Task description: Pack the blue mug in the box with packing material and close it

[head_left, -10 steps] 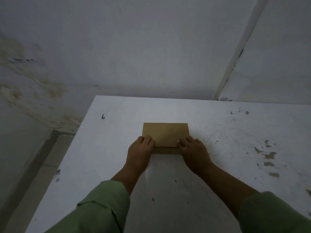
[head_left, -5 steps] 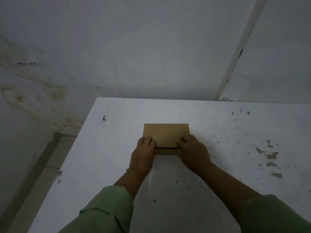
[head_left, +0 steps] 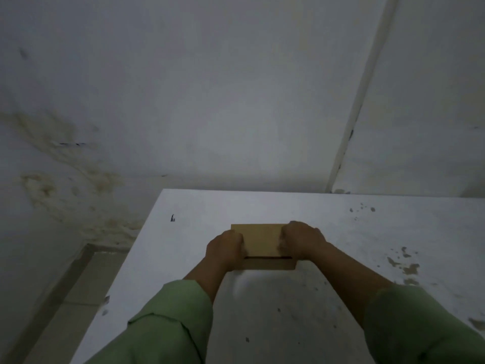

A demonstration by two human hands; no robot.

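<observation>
A small brown cardboard box stands on the white table, its flat lid down with a thin dark gap along the near edge. My left hand lies on the lid's left side, fingers curled onto the top. My right hand rests on the lid's right side, fingers bent down on it. Both hands press on the box from above. No blue mug or packing material shows; the inside of the box is hidden.
The table's left edge drops to a tiled floor. A stained white wall rises behind the table. Chipped brown spots mark the table surface at the right. A small dark mark sits near the far left corner.
Both hands have slid from the box's near edge farther onto the lid, out toward its left and right sides. The box stays in place.
</observation>
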